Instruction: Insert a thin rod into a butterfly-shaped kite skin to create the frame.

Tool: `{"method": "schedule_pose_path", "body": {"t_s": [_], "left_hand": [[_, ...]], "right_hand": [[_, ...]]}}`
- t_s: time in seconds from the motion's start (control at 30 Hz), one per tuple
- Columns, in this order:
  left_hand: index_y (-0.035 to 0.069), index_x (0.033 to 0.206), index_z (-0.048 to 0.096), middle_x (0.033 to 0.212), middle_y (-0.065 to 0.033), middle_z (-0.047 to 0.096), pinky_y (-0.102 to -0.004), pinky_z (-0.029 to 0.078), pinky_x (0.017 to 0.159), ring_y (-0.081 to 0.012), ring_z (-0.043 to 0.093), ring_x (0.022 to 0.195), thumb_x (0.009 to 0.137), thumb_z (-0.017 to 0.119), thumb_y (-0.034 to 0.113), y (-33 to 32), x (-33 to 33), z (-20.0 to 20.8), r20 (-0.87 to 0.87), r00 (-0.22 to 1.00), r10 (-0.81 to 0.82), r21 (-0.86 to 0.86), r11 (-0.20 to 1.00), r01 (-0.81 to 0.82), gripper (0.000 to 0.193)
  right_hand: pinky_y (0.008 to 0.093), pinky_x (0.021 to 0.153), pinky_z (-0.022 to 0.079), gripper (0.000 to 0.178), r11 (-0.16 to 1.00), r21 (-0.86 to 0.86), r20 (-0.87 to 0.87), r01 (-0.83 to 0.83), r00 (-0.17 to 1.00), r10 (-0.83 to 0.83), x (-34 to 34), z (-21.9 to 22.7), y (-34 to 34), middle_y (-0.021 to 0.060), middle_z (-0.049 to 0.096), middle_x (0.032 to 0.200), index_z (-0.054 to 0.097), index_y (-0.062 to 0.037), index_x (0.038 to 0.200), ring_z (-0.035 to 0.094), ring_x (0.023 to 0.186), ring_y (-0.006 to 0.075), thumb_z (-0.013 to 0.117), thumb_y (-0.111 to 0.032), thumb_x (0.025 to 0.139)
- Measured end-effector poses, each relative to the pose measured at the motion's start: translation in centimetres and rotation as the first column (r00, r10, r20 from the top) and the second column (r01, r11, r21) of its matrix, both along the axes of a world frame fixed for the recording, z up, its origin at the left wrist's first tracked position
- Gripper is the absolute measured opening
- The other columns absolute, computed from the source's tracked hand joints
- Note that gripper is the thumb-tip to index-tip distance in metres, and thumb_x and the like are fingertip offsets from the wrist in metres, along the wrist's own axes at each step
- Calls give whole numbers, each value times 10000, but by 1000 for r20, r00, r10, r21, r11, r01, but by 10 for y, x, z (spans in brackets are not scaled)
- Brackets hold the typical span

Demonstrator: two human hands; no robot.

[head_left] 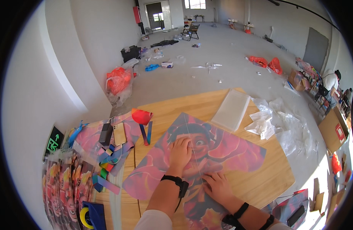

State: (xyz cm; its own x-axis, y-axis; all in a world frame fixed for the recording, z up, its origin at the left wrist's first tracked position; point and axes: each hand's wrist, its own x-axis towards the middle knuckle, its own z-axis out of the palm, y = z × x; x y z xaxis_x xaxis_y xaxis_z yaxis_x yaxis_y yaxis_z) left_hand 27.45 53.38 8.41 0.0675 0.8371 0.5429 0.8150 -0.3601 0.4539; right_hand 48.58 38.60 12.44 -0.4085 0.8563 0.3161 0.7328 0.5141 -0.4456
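Note:
A large kite-shaped printed sheet (230,153) with a pink and dark cartoon figure lies spread over the wooden table. A thin pale line runs down its middle. My left hand (180,152) rests on the figure's head, fingers laid out on the sheet just left of that line. Lower down and to the right, my right hand (218,188) touches the sheet with its fingers apart. Neither hand visibly holds anything. Black bands with small devices circle both wrists.
A stack of clear plastic sleeves (232,109) and crumpled clear film (262,122) lie at the table's far right. Left are a phone (119,134), a black power bank (105,134), coloured ribbons (107,168), folded printed sheets (65,184) and yellow tape (84,217). A person (330,86) sits far right.

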Motion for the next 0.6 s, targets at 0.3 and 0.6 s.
{"method": "schedule_pose_path", "body": {"t_s": [0.3, 0.6], "left_hand": [[132, 1185, 633, 1224, -34, 661, -443, 366, 1045, -248, 573, 1195, 856, 579, 112, 0, 1, 1, -7, 1000, 7, -15, 1000, -7, 333], [136, 1184, 640, 1234, -35, 660, -428, 364, 1049, -243, 568, 1215, 851, 579, 111, 1, 1, 2, -8, 1000, 5, -33, 999, -5, 340]], "right_hand": [[429, 958, 480, 391, 1000, 17, -57, 23, 998, -22, -1, -2, 8, 42, 629, 1212, 672, -123, 1204, 591, 1102, 295, 747, -178, 824], [420, 962, 489, 373, 998, 30, -91, 55, 995, -52, -3, -5, 8, 37, 638, 1188, 678, -118, 1187, 598, 1091, 286, 754, -177, 826]]}}
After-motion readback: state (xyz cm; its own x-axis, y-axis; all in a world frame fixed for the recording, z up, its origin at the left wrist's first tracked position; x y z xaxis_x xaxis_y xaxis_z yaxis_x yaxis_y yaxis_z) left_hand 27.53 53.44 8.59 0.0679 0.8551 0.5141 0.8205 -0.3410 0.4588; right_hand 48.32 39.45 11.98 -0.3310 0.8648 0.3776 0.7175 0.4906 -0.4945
